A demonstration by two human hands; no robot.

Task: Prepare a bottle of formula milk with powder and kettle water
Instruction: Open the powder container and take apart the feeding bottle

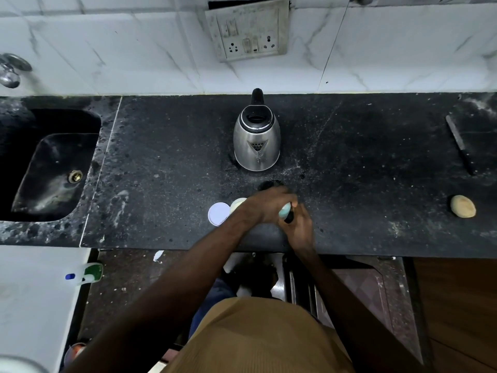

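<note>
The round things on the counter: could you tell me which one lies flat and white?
The white lid, a flat disc left of the hands. The tan lump far right is domed, and the pale tub is partly hidden.

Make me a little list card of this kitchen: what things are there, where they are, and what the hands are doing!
counter: black stone worktop
kettle: steel, upright, by the wall
sink: at the left
white lid: flat near the front edge
powder tub: open, beside the white lid, partly hidden
bottle: held in both hands, mostly hidden
left hand: on top of the bottle
right hand: holding it from below
knife: far right
round pale lump: right, cannot tell what
</note>
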